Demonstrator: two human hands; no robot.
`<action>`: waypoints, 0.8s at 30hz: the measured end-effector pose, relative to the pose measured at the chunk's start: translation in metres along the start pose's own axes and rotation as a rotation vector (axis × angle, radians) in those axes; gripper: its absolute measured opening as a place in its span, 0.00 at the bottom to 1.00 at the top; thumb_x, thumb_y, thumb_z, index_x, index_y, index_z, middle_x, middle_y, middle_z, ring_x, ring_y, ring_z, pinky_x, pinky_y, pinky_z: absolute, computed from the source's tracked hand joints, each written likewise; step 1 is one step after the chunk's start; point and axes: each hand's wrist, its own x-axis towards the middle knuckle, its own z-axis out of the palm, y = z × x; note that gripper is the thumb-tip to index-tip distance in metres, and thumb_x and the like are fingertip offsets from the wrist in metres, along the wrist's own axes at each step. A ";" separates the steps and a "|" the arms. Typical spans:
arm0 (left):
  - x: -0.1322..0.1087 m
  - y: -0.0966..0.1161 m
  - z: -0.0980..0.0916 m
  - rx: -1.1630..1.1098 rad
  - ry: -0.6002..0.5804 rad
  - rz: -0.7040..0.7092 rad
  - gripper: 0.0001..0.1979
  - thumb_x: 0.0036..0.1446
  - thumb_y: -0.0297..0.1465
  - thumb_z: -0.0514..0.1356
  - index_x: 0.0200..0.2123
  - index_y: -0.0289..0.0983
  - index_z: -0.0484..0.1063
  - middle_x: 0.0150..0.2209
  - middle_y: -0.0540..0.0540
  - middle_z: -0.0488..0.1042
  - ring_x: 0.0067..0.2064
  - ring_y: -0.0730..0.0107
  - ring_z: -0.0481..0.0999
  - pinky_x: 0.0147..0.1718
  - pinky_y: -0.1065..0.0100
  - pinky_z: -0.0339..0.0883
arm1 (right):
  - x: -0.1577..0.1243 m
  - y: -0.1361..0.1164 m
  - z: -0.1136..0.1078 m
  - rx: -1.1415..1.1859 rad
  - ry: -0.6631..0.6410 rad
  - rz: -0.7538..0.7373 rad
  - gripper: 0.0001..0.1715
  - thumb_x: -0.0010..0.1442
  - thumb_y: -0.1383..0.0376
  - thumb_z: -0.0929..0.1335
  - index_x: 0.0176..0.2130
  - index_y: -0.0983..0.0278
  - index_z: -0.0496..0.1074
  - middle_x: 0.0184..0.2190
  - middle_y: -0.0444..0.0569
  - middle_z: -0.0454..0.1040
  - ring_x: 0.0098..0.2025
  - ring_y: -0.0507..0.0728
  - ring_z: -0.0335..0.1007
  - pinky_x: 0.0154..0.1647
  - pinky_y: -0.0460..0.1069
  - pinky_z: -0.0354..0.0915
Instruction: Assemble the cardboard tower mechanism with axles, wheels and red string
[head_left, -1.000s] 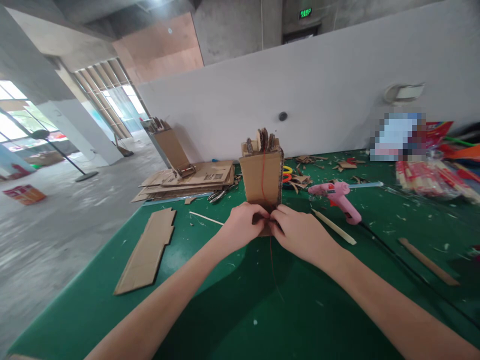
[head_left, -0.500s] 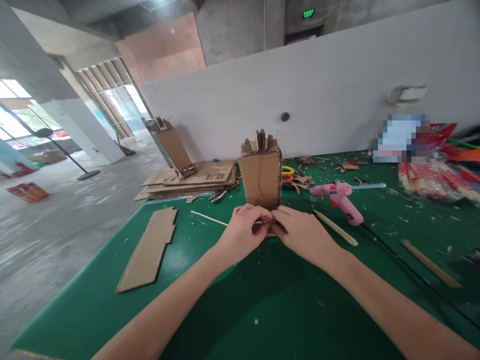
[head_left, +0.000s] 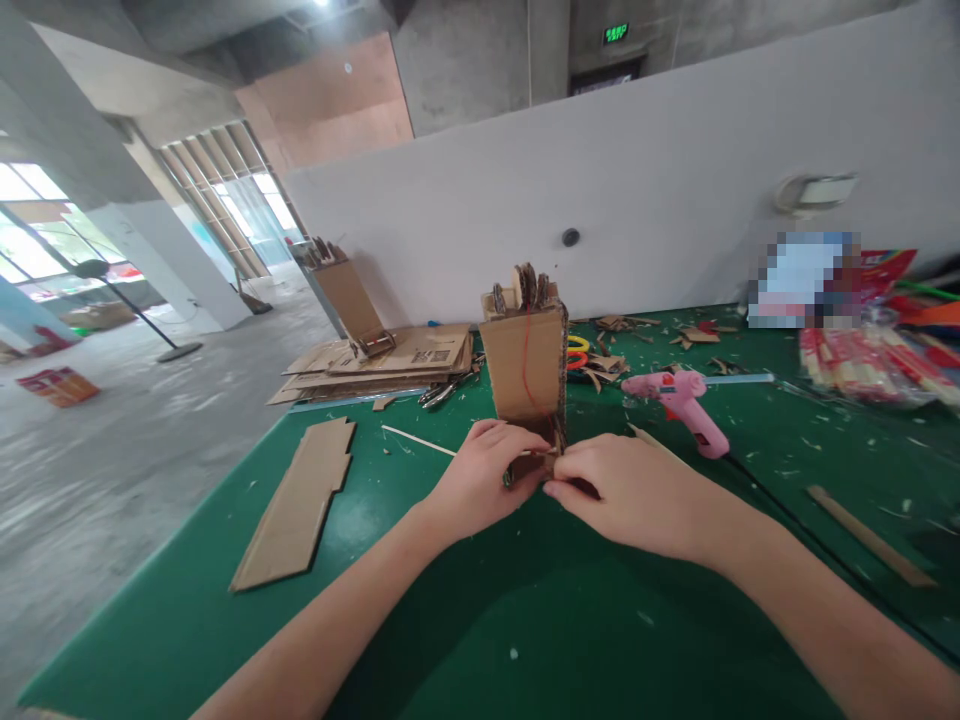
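An upright cardboard model [head_left: 517, 365] stands on the green table, with several cardboard strips sticking up from its top. A red string [head_left: 526, 360] runs down its front face toward my hands. My left hand [head_left: 480, 480] is closed around the small low cardboard part at the model's foot, thumb below and fingers above. Against it from the right, my right hand [head_left: 637, 490] is closed in a pinch at the same spot. Whatever lies between its fingertips is hidden. Past my left hand a thin wooden stick [head_left: 416, 439] juts out to the left.
A cut cardboard panel [head_left: 300, 505] lies at left. Behind it, a second cardboard model [head_left: 349, 305] stands on stacked cardboard sheets [head_left: 420, 352]. On the right are a pink glue gun [head_left: 686, 400] with its cord, a cardboard strip [head_left: 870, 535] and plastic-wrapped packs [head_left: 847, 360].
My right hand has moved slightly down and turned, its fingertips still by the model's foot. The red string end that hung below my hands is out of sight. My left hand has shifted slightly lower.
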 end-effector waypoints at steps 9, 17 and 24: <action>-0.002 -0.004 0.005 0.157 -0.038 -0.049 0.10 0.58 0.28 0.53 0.42 0.40 0.69 0.43 0.48 0.75 0.48 0.68 0.69 0.49 0.61 0.57 | -0.007 -0.013 0.006 0.036 -0.104 -0.103 0.16 0.59 0.63 0.62 0.26 0.59 0.76 0.34 0.45 0.70 0.31 0.51 0.65 0.28 0.48 0.57; -0.002 -0.005 0.001 0.137 -0.102 -0.055 0.10 0.58 0.28 0.52 0.42 0.38 0.70 0.43 0.46 0.75 0.49 0.66 0.68 0.48 0.61 0.57 | -0.003 -0.045 0.023 -0.261 0.012 -0.347 0.17 0.59 0.63 0.62 0.26 0.63 0.75 0.29 0.51 0.72 0.38 0.58 0.65 0.34 0.52 0.59; 0.002 -0.003 0.005 0.160 -0.082 -0.115 0.06 0.56 0.29 0.56 0.37 0.40 0.72 0.39 0.51 0.76 0.46 0.69 0.70 0.48 0.63 0.56 | -0.006 -0.051 0.032 -0.121 -0.147 -0.283 0.16 0.56 0.62 0.62 0.21 0.62 0.71 0.16 0.44 0.70 0.18 0.50 0.58 0.20 0.48 0.44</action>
